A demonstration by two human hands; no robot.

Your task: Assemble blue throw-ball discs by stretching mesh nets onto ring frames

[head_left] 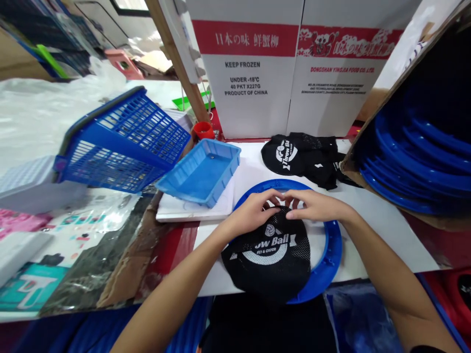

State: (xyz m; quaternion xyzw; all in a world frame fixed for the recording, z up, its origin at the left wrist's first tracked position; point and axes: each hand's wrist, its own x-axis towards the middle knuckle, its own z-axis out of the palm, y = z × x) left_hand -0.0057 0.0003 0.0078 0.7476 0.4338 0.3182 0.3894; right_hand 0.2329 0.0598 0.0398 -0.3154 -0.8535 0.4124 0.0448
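Observation:
A black mesh net [274,269] with white "Throw Ball" print hangs over the left part of a blue plastic ring [333,255] on the white tabletop. At the net's far edge my left hand [255,210] is closed on the mesh, its thumb lying along it. My right hand [312,205] meets it there, fingers curled and thumb at the same edge. The fingertips of both hands nearly touch and are partly hidden. Behind the ring lie more black printed nets [294,152], bunched together.
A light blue tray [198,171] stands left of the ring, beside a tilted blue basket [125,142] and a small red cup [203,130]. White cartons [253,73] rise behind. On the right, a cardboard box [401,78] holds stacked blue rings [415,162].

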